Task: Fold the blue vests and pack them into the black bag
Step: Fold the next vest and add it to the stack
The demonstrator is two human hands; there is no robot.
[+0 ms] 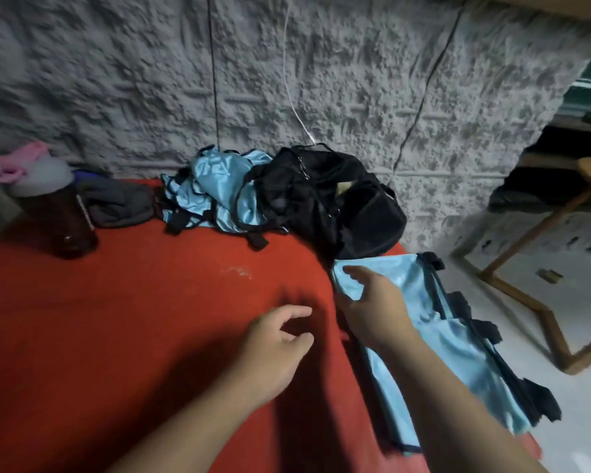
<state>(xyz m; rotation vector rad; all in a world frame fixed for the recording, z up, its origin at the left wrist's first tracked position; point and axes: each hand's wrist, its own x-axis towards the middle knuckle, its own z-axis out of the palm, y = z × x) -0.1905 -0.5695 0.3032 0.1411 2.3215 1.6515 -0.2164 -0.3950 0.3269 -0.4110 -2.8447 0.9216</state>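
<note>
Risk first, head view: 1 vest [458,339] hangs off the red table [133,319] edge at lower right and could slide to the floor, since the right hand [372,302] only rests on it with loose fingers. Left hand [280,339] hovers loosely curled, holding nothing. Other vests [212,192] sit heaped beside the bag [338,199], upper centre. Bag's inside is dark; blur hides the vest count.

1. The blue vests [215,196] were shiny, satin-like cloth with matt black trim.
2. The black bag [325,199] was dull woven fabric.
3. The table cover [133,319] was matt red cloth.
4. The wall [321,80] looked rough and grey.
5. The chair [539,268] frame was wood.
</note>
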